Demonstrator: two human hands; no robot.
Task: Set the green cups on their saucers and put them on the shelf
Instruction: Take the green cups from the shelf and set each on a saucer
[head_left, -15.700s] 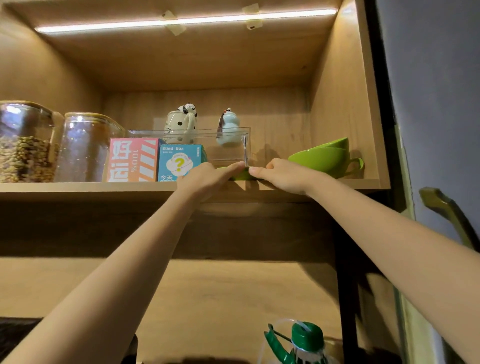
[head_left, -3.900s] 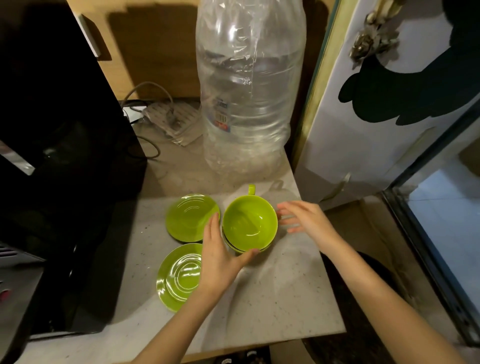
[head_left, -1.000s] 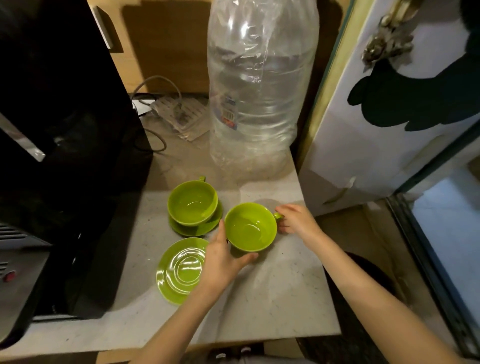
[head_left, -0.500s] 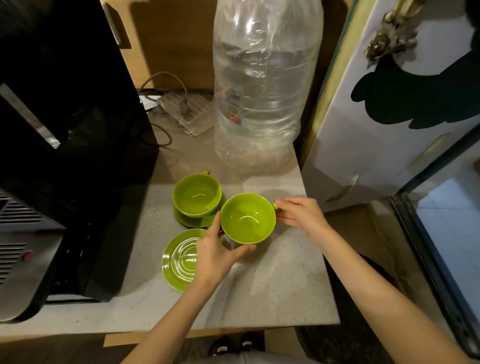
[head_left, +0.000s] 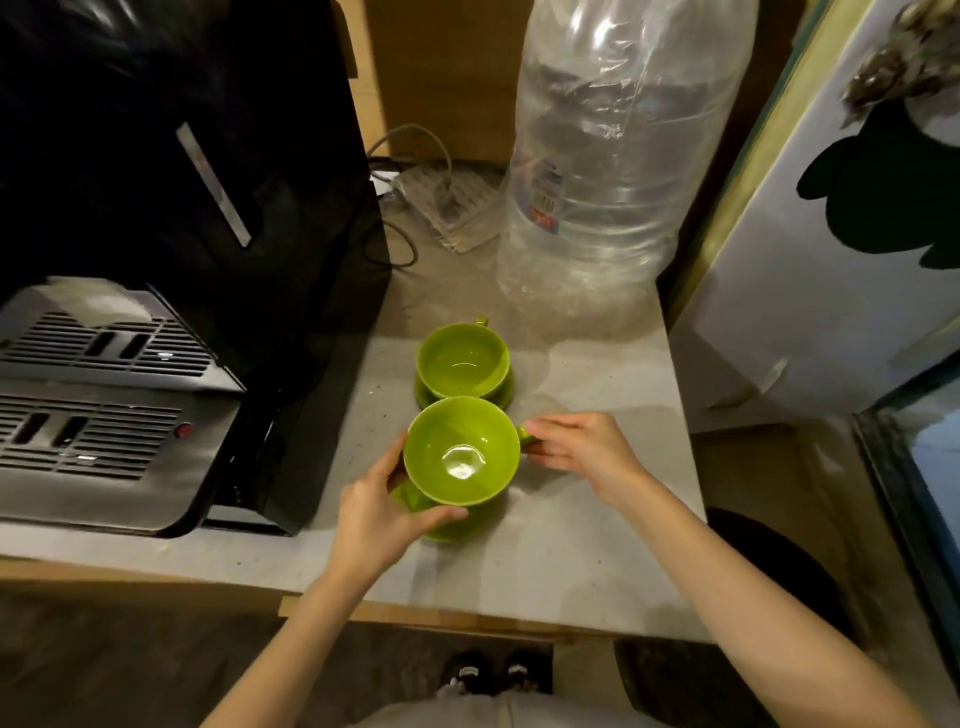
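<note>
A green cup (head_left: 461, 450) is held over a green saucer (head_left: 456, 526), which shows only as a sliver under it; I cannot tell if they touch. My left hand (head_left: 378, 512) wraps the cup's left and near side. My right hand (head_left: 582, 450) pinches its handle on the right. Just behind stands a second green cup (head_left: 462, 358) resting on its own saucer (head_left: 501, 396), handle pointing away. The shelf is out of view.
The grey counter (head_left: 561, 545) ends just below my hands. A black and steel appliance (head_left: 119, 405) fills the left. A big clear water bottle (head_left: 608, 171) stands behind the cups, with a power strip (head_left: 452, 205) and cables beside it. A white door (head_left: 831, 260) is on the right.
Both hands have carried the cup leftward and toward me, from beside the near saucer to over it, so the saucer is now mostly covered. The camera has tilted down.
</note>
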